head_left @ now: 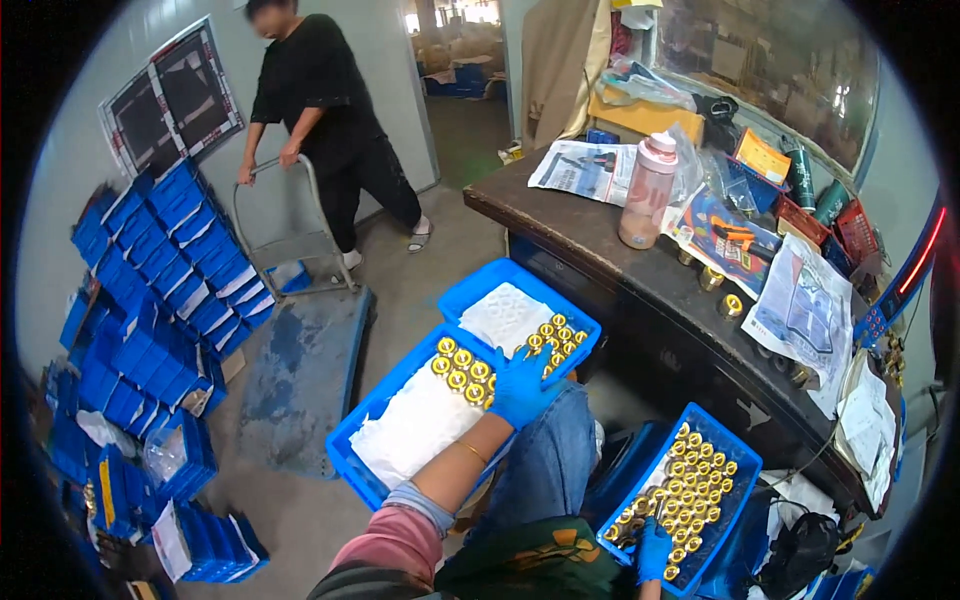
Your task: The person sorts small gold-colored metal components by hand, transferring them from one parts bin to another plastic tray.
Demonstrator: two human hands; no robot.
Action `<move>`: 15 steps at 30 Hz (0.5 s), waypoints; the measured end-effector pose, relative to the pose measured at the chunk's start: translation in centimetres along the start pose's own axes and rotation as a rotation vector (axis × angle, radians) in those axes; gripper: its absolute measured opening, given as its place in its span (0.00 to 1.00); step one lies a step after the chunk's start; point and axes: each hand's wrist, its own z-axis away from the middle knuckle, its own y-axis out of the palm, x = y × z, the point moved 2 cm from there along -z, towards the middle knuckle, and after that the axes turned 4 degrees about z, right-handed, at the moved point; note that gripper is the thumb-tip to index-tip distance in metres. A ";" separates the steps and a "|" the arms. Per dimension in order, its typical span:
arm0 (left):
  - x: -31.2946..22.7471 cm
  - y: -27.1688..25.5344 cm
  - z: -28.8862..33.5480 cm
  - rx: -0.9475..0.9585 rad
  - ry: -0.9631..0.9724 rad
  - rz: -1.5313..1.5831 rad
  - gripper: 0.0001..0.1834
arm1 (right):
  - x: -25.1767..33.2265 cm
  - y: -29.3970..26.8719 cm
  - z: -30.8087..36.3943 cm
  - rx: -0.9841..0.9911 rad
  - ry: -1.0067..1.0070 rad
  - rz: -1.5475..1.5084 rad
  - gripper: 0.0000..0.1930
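My left hand (522, 390), in a blue glove, reaches over the shared edge of two blue bins with its fingers spread. Its fingertips are beside brass fittings (457, 378) in the nearer bin (345, 455) and fittings (557, 335) in the farther bin (468, 285). Both bins have white sheets in them. At the lower right, my right hand (654, 550), also gloved, is down in a third blue bin (742, 500) of brass fittings (690, 490). Its fingers look closed around one fitting, partly hidden.
A person in black (325, 100) grips the handle of a flat cart (300, 370). Stacked blue bins (165, 320) fill the left side. On the dark table (600, 265) are a pink bottle (650, 190), newspapers (800, 300), orange-handled pliers (735, 232) and loose fittings (731, 305).
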 end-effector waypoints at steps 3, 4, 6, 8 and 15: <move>0.2 0.1 0.1 -0.009 0.001 -0.015 0.35 | -1.9 -0.3 -0.9 -0.015 -0.012 0.046 0.16; 0.2 0.1 0.0 -0.029 -0.001 -0.025 0.36 | -2.4 -0.4 -1.3 -0.023 -0.017 0.065 0.16; 0.0 0.1 0.0 -0.019 -0.001 -0.017 0.36 | -2.7 -0.4 -1.2 -0.021 -0.009 0.037 0.16; 0.2 0.2 0.0 -0.015 -0.008 -0.015 0.36 | -0.8 0.0 -0.4 -0.010 -0.006 0.013 0.16; 0.4 0.6 -0.1 -0.023 -0.012 0.043 0.36 | -0.9 -0.4 -0.4 0.067 0.052 0.029 0.15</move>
